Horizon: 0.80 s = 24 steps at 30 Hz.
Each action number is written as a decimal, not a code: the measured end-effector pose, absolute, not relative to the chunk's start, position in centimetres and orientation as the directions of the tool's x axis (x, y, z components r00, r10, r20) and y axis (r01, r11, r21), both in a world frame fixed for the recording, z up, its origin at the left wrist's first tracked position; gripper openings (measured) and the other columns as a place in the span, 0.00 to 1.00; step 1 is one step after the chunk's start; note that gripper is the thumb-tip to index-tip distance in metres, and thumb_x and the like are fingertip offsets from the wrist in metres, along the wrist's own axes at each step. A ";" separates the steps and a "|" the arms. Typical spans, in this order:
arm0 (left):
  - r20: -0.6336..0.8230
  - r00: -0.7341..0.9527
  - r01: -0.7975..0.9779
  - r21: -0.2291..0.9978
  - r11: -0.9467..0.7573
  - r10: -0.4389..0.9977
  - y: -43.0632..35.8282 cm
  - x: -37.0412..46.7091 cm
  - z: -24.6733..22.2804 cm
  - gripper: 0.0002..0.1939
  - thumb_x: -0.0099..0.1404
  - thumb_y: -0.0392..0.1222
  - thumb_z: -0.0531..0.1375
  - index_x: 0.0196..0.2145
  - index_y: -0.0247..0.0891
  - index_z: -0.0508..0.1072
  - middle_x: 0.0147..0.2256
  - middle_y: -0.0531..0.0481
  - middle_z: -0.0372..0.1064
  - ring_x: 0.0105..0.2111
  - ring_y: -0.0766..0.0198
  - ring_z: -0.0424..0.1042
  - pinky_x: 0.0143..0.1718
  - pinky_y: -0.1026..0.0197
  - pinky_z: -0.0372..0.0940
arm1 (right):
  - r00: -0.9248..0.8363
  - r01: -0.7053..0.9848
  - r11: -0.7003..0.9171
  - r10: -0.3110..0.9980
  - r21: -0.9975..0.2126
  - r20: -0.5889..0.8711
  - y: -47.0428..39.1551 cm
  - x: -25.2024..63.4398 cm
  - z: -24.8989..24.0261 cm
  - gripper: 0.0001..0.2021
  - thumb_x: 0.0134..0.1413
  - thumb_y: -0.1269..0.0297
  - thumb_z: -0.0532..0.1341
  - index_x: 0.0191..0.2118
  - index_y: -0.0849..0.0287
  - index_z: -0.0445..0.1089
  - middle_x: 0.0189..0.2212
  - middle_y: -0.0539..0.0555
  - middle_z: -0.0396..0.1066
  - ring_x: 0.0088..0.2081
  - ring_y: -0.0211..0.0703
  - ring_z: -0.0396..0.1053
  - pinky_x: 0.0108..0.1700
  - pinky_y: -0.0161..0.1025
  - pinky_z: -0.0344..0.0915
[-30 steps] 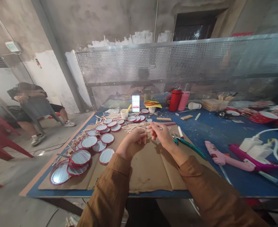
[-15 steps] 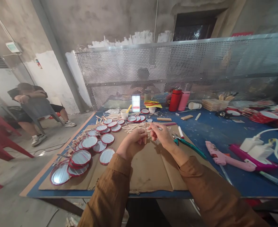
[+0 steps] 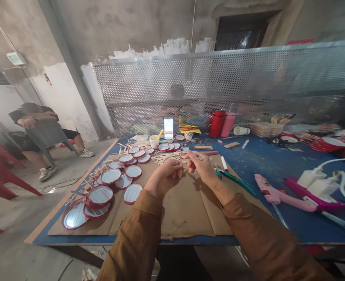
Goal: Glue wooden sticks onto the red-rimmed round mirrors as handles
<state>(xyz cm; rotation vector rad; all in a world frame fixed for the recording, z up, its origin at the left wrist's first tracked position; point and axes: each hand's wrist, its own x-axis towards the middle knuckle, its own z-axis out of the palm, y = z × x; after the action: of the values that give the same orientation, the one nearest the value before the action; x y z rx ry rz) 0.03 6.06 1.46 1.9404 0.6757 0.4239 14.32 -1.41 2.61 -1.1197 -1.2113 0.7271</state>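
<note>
My left hand (image 3: 170, 170) pinches a thin wooden stick (image 3: 180, 166), upright between thumb and fingers above the cardboard sheet (image 3: 186, 210). Close on its right, my right hand (image 3: 198, 164) is closed, fingertips near the stick; a slim, dark-tipped object shows at its fingers, too small to name. Loose wooden sticks (image 3: 166, 157) lie just behind my hands. Several round mirrors with red rims (image 3: 110, 176) are spread and stacked on the left of the cardboard, some with sticks under them.
Right of the cardboard are teal-handled pliers (image 3: 239, 183), a white marker (image 3: 224, 164), a pink glue gun (image 3: 283, 198) and a purple power strip (image 3: 315, 195). A phone (image 3: 168, 128), a red bottle (image 3: 217, 124) and a pink bottle (image 3: 228, 125) stand at the back. A person (image 3: 34, 117) sits at far left.
My right hand has shifted very slightly beside the stick. My left hand keeps its hold, and the rest looks the same.
</note>
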 end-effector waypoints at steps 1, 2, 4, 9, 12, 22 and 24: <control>0.004 0.782 0.278 0.893 -0.355 0.623 6.0 0.0 1.5 0.13 0.65 0.44 0.54 0.25 0.36 0.66 0.15 0.54 0.63 0.14 0.72 0.60 0.20 0.66 0.54 | 0.242 0.121 0.328 0.906 -0.937 0.348 -1.4 14.3 2.6 0.26 0.48 0.37 0.61 0.27 0.60 0.71 0.15 0.46 0.63 0.13 0.32 0.61 0.14 0.30 0.59; 0.006 0.782 0.280 0.890 -0.360 0.623 6.0 0.0 1.5 0.12 0.65 0.43 0.54 0.25 0.36 0.65 0.15 0.54 0.63 0.14 0.71 0.60 0.20 0.66 0.54 | 0.238 0.119 0.326 0.908 -0.938 0.346 -1.4 14.3 2.6 0.26 0.48 0.37 0.61 0.27 0.60 0.71 0.15 0.46 0.63 0.13 0.32 0.61 0.14 0.30 0.59; 0.001 0.784 0.283 0.890 -0.358 0.621 6.0 0.0 1.5 0.12 0.64 0.43 0.54 0.25 0.36 0.65 0.16 0.54 0.63 0.14 0.71 0.60 0.20 0.66 0.54 | 0.230 0.115 0.315 0.914 -0.942 0.333 -1.4 14.3 2.6 0.26 0.47 0.37 0.61 0.27 0.60 0.70 0.15 0.46 0.63 0.13 0.32 0.61 0.14 0.30 0.59; 0.010 0.786 0.271 0.893 -0.360 0.618 6.0 0.0 1.4 0.10 0.63 0.43 0.54 0.26 0.36 0.65 0.19 0.53 0.65 0.15 0.72 0.60 0.19 0.66 0.55 | 0.222 0.112 0.307 0.919 -0.945 0.325 -1.5 14.3 2.6 0.26 0.47 0.37 0.61 0.28 0.60 0.70 0.15 0.46 0.63 0.13 0.32 0.60 0.14 0.30 0.58; 0.025 0.793 0.254 0.895 -0.368 0.609 6.1 0.0 1.2 0.11 0.63 0.44 0.54 0.26 0.36 0.65 0.20 0.52 0.66 0.15 0.72 0.60 0.19 0.66 0.55 | 0.219 0.114 0.295 0.924 -0.949 0.314 -1.5 14.3 2.6 0.26 0.47 0.37 0.61 0.28 0.60 0.70 0.15 0.45 0.63 0.12 0.31 0.60 0.14 0.29 0.58; -0.002 0.772 0.255 0.917 -0.307 0.635 6.1 0.0 1.2 0.12 0.63 0.44 0.56 0.26 0.36 0.66 0.18 0.53 0.65 0.15 0.72 0.60 0.19 0.66 0.54 | 0.242 0.108 0.286 0.922 -0.952 0.304 -1.5 14.5 2.6 0.26 0.46 0.37 0.62 0.28 0.60 0.71 0.15 0.46 0.63 0.13 0.31 0.60 0.14 0.29 0.59; -0.012 0.766 0.269 0.914 -0.303 0.643 6.0 0.0 1.3 0.11 0.63 0.43 0.55 0.25 0.35 0.66 0.18 0.53 0.65 0.14 0.72 0.60 0.20 0.66 0.54 | 0.246 0.104 0.283 0.922 -0.954 0.300 -1.5 14.5 2.6 0.27 0.46 0.36 0.62 0.28 0.60 0.71 0.15 0.46 0.63 0.13 0.31 0.60 0.14 0.29 0.59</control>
<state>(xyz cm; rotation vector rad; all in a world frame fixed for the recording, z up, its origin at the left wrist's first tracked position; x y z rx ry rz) 0.04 5.98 1.32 1.8905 0.6973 0.4372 14.50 -1.46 2.56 -1.1470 -1.1888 0.7695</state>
